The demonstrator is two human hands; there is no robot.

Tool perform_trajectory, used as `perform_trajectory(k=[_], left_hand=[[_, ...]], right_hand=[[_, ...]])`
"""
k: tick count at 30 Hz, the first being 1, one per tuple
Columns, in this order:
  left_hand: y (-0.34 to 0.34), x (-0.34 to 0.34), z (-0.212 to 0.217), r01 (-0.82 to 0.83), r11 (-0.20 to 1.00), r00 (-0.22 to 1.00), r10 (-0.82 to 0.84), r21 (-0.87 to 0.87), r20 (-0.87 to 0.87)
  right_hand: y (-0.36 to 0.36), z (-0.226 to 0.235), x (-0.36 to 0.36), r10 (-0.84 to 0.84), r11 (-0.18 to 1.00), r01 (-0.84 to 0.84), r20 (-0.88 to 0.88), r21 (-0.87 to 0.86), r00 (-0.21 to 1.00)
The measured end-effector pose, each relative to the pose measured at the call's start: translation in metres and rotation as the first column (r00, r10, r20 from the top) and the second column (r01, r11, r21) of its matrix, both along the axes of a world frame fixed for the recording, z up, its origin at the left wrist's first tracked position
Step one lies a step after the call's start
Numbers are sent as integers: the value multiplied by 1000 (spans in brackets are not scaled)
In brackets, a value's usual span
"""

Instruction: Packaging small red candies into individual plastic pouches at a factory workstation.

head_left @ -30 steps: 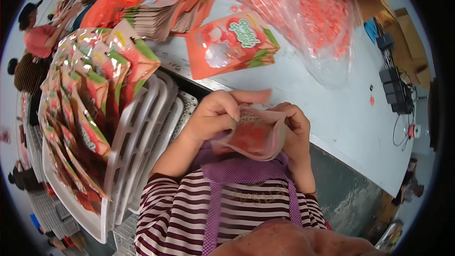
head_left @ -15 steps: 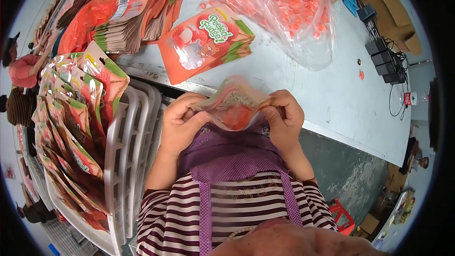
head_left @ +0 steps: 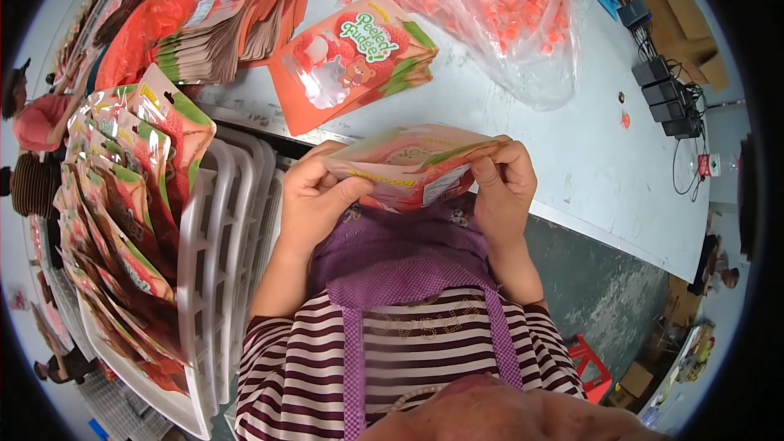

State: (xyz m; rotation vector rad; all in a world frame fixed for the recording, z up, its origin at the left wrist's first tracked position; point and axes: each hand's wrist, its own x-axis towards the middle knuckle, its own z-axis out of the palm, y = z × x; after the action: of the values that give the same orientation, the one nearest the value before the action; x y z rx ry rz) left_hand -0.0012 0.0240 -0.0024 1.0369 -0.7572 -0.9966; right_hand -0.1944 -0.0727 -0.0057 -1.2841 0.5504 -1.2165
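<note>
Between my hands, in front of the purple apron, I hold a red and pink candy pouch (head_left: pixel 408 180) by its two upper corners. My left hand (head_left: pixel 322 200) pinches the left corner, thumb on the near side. The right corner is gripped by my right hand (head_left: pixel 502 184), thumb against the printed side. The pouch's mouth is now a narrow slit, and what lies inside is hidden. Beyond it, a small stack of flat pouches (head_left: pixel 347 61) lies on the white table (head_left: pixel 523 151), near its edge.
Left of me, upright pouches fill a white plastic crate (head_left: pixel 196 302). More flat pouches (head_left: pixel 200 49) are piled at the back left beside a red plastic bag (head_left: pixel 147 41). A clear bag of pink wrapped candies (head_left: pixel 523 16) lies at the back. Black power adapters (head_left: pixel 665 98) sit far right.
The pouch's mouth was wide open with pink contents showing; it has been drawn nearly flat. My hands have moved slightly apart.
</note>
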Motion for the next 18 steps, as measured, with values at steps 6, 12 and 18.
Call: perform_trajectory(k=[6,12,18], left_hand=[[1,-2,-1,-54,993,996,60,-102,62],[4,6,-2,-2,992,915,53,-126,400],[3,8,3,174,984,880,-168,27,444]], right_hand=[[2,1,-2,135,984,-140,49,114,990],[0,8,-6,242,970,-237,-173,46,955],[5,8,-2,131,981,-166,-292,-99,947]])
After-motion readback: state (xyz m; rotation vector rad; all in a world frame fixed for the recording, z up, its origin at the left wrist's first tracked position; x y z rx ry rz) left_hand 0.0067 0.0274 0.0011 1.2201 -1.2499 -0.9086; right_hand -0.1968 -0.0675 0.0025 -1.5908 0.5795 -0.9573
